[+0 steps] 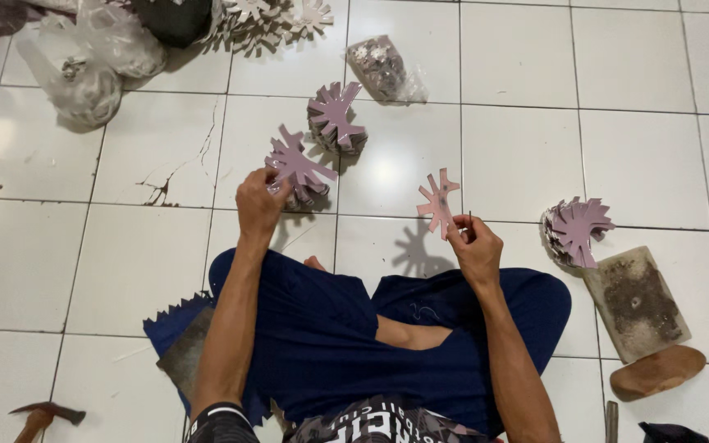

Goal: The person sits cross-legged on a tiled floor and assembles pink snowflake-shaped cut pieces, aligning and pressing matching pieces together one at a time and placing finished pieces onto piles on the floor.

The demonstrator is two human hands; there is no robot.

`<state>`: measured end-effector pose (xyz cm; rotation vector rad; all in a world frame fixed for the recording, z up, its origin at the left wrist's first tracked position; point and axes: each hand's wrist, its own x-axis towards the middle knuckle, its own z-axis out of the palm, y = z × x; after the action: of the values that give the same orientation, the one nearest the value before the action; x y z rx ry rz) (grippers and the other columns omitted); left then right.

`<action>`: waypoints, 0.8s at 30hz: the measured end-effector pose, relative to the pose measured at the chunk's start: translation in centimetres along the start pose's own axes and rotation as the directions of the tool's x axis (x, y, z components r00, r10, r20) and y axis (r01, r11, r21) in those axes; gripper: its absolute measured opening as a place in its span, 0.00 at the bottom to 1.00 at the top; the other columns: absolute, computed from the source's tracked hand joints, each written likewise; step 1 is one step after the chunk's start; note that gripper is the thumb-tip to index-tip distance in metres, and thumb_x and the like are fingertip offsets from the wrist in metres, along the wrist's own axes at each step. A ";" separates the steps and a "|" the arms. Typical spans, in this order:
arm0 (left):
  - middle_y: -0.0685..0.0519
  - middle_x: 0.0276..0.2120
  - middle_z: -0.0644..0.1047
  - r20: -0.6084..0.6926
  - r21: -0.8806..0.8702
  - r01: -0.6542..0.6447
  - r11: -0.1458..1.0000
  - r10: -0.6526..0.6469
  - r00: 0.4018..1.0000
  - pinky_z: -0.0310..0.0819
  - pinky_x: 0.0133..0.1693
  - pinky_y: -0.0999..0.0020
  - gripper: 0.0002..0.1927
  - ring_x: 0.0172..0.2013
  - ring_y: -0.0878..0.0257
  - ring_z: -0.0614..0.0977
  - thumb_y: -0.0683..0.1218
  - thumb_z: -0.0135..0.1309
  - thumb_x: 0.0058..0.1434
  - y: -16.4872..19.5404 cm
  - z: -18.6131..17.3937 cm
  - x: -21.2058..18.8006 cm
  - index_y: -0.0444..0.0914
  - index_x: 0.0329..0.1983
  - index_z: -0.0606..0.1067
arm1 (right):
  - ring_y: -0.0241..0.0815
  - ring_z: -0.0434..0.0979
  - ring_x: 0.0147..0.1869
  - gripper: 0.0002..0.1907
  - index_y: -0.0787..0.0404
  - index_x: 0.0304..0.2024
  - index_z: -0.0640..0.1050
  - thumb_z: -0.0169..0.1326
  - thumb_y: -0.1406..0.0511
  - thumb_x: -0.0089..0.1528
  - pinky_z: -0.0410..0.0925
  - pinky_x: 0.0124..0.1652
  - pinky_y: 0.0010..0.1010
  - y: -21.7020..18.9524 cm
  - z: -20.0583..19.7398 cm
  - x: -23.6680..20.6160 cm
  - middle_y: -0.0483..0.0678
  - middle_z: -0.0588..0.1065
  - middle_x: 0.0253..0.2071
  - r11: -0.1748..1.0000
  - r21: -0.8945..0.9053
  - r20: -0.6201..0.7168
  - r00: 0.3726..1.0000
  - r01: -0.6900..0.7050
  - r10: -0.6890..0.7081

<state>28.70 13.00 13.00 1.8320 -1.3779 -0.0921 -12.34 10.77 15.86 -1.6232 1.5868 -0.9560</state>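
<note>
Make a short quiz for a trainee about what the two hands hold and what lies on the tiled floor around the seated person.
1. True or false: the left hand lifts a pinkish star-shaped cutout from a stack.
2. What does the right hand pinch?
A. a hammer
B. a single star-shaped cutout
C. a plastic bag
3. Fill in: right of the right knee, a worn rectangular block lies beside a stack of ____.

Key:
1. True.
2. B; a thin dark pin also seems to stick up from the fingers.
3. Cutouts.
</note>
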 end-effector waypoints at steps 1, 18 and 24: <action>0.42 0.39 0.82 0.008 -0.054 -0.050 0.997 0.050 0.999 0.81 0.43 0.59 0.12 0.39 0.50 0.85 0.45 0.65 0.60 1.1 0.4 -0.4 0.33 0.43 0.80 | 0.25 0.70 0.28 0.12 0.66 0.44 0.82 0.61 0.64 0.62 0.66 0.30 0.20 0.3 -0.2 0.0 0.41 0.80 0.31 0.999 0.046 -0.008 1.000 -0.027 0.027; 0.39 0.37 0.77 0.406 -0.082 -0.219 0.972 0.234 0.883 0.75 0.44 0.50 0.13 0.42 0.42 0.77 0.42 0.56 0.52 4.9 15.3 -12.2 0.32 0.40 0.74 | 0.28 0.71 0.29 0.13 0.66 0.44 0.81 0.62 0.63 0.62 0.68 0.32 0.22 3.9 3.3 -0.5 0.45 0.81 0.34 0.998 0.062 -0.031 0.999 -0.027 0.029; 0.39 0.40 0.75 0.452 -0.079 -0.190 0.979 0.205 0.868 0.74 0.46 0.49 0.13 0.44 0.41 0.77 0.43 0.57 0.55 4.9 14.4 -12.4 0.32 0.42 0.73 | 0.50 0.79 0.35 0.12 0.64 0.42 0.80 0.61 0.64 0.59 0.72 0.37 0.39 7.0 9.5 -2.1 0.54 0.79 0.38 0.968 -0.186 0.129 0.980 0.171 -0.148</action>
<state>12.80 14.92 1.73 1.6923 -1.8728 -0.4645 -7.70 12.25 4.88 -1.9313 1.5291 -0.7906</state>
